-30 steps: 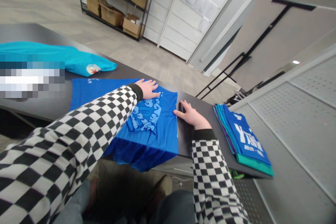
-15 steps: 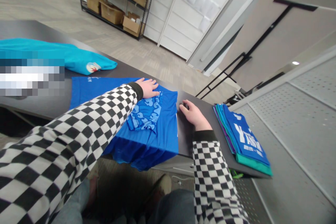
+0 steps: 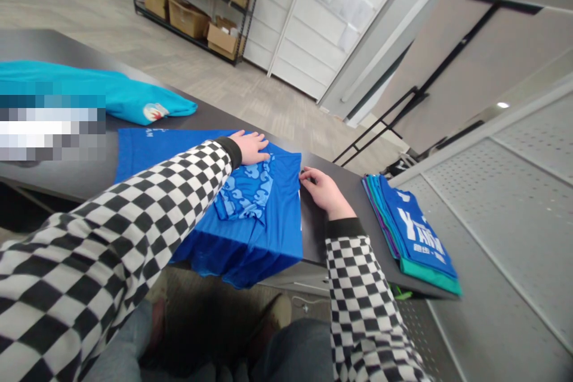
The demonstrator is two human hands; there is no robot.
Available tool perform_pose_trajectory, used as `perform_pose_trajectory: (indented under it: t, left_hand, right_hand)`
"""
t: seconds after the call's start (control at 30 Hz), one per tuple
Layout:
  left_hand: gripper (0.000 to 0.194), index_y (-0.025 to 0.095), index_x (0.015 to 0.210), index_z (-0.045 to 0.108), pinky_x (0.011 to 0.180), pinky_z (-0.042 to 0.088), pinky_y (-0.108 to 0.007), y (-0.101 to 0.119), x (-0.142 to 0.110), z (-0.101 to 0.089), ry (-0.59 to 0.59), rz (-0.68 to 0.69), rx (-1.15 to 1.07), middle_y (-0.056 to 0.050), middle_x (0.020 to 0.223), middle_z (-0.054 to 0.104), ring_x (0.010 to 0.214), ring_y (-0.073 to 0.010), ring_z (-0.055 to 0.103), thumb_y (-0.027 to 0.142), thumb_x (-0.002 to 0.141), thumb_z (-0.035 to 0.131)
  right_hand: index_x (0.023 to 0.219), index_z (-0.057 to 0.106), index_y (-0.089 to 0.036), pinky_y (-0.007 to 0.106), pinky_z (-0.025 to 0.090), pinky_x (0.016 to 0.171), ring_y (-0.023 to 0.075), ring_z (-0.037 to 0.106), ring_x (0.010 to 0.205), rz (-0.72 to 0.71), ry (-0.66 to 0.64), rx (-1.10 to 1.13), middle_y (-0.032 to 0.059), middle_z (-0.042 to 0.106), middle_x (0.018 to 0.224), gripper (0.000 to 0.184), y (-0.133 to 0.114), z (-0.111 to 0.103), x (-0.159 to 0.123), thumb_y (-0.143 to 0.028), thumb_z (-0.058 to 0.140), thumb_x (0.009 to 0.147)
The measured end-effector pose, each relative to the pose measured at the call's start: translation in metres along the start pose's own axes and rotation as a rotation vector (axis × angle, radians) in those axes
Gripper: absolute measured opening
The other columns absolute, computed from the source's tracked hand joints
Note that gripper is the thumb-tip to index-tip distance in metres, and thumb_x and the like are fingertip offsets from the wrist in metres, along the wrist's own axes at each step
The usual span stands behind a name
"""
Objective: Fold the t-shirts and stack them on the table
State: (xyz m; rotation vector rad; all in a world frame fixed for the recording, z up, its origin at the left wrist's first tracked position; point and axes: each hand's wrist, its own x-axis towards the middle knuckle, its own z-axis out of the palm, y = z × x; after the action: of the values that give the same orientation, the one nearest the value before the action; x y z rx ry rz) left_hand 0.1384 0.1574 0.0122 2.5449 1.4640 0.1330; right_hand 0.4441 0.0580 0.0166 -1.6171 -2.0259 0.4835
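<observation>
A royal-blue T-shirt (image 3: 282, 215) lies partly folded on the table, its lower part hanging over the near edge. On top of it is a folded-in sleeve (image 3: 250, 188) with a light-blue cloud pattern. My left hand (image 3: 251, 147) rests flat on the shirt near its far edge, fingers spread and palm down. At the shirt's right edge is my right hand (image 3: 322, 188), its thumb and fingers curled in a pinch at the fabric. How much cloth is between those fingertips is hard to see.
Turquoise clothing (image 3: 102, 92) lies at the left of the dark table (image 3: 313, 233). A stack of folded shirts (image 3: 416, 230) sits at the right end, beside a perforated grey panel (image 3: 505, 209). Beyond the table stands a shelf of cardboard boxes (image 3: 188, 17).
My right hand has moved slightly left to the shirt's edge, and its fingers have drawn together. My left hand stays flat on the shirt. The view has shifted slightly.
</observation>
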Motion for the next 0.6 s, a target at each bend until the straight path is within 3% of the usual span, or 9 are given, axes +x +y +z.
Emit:
perform_pose_trajectory:
  t: [0.33,0.47,0.6]
  left_hand:
    - [0.079,0.025,0.183,0.036,0.143,0.013,-0.060,-0.002,0.003,0.001,-0.008,0.000,0.000,-0.012,0.191,0.025,0.178,-0.0338,0.022,0.064,0.114,0.040]
    - [0.080,0.022,0.183,0.035,0.143,0.013,-0.061,-0.001,0.001,0.001,-0.014,-0.007,0.010,-0.013,0.191,0.024,0.178,-0.0333,0.022,0.063,0.114,0.039]
    - [0.080,0.023,0.183,0.035,0.143,0.014,-0.060,0.000,-0.001,-0.001,-0.022,-0.011,0.019,-0.012,0.191,0.024,0.178,-0.0325,0.022,0.063,0.115,0.039]
  right_hand:
    - [0.104,0.075,-0.027,0.049,0.048,0.129,0.0288,0.073,0.138,-0.056,0.028,0.006,0.0077,0.079,0.147,0.014,-0.009,0.010,0.003,-0.037,0.073,0.094]
    - [0.093,0.076,-0.028,0.048,0.044,0.132,0.0285,0.071,0.141,-0.076,0.033,-0.022,0.0072,0.078,0.147,0.008,-0.010,0.015,0.005,-0.031,0.068,0.094]
    - [0.087,0.075,-0.026,0.053,0.042,0.133,0.0301,0.070,0.142,-0.001,0.041,-0.074,0.0079,0.079,0.145,0.011,-0.009,0.013,0.006,-0.028,0.065,0.091]
